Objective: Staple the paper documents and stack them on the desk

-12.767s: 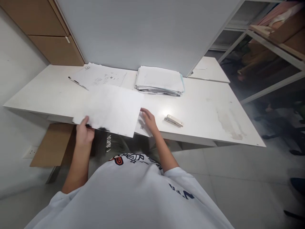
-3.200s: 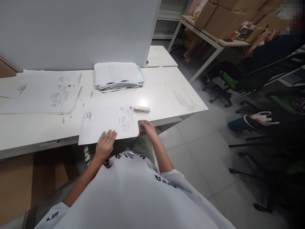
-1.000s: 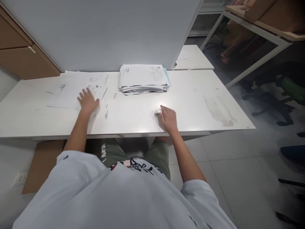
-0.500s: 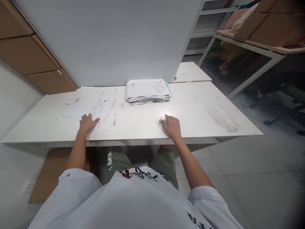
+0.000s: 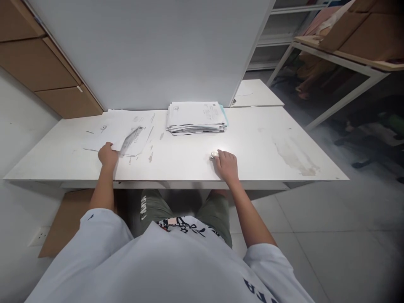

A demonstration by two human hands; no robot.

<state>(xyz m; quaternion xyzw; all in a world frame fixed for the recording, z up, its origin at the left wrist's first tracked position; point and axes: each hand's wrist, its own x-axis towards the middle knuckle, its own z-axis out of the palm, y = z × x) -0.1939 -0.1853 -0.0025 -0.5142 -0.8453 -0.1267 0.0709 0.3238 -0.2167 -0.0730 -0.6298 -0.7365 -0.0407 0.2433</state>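
My left hand is closed on the near edge of a printed paper sheet. The sheet's near corner curls up off the papers beneath it, showing its grey underside. Other white papers lie flat under and around it. Further right, my right hand rests on the tabletop with its fingers round a small, shiny, pale metallic object. Only that object's left end shows, so its exact kind is unclear. Beyond it a thick stack of printed papers lies against the back panel, with a light-blue edge at its right.
The white desk has scuff marks and a greyish stain at the right. A pale panel rises behind it. Cardboard boxes stand at the left. Another table with boxes and a person are at the far right.
My left hand, earlier spread flat on the papers, has moved slightly left and closed on a sheet, lifting its near corner. My right hand stays with the small object.
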